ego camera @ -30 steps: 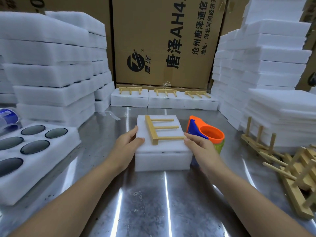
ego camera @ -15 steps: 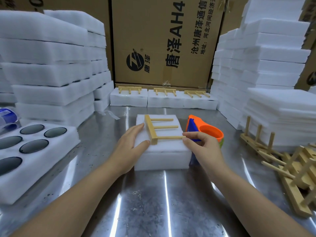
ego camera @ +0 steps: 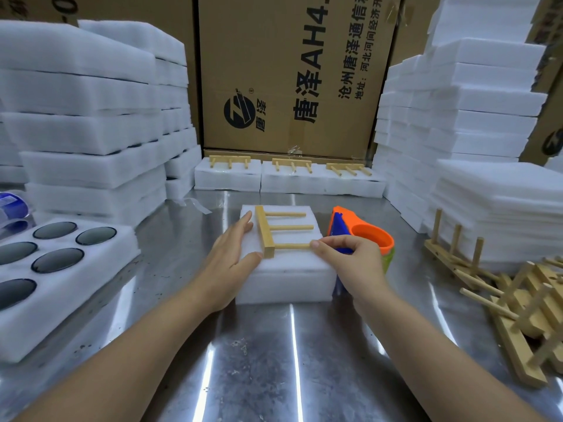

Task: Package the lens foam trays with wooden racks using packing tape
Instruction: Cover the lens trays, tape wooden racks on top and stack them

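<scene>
Shifted left hand (ego camera: pixel 231 254) flat onto foam trays (ego camera: pixel 289 269), right hand (ego camera: pixel 350 260) now pinching wooden rack (ego camera: pixel 265 229) peg; squaring up, taping likely next.

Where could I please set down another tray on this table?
The bare steel table nearest you, in front of the white foam block, is free. Crowded: loose wooden racks at right, the open lens tray at left.

One head-worn view — looking forward and down, close over the table (ego camera: pixel 274 360).
</scene>
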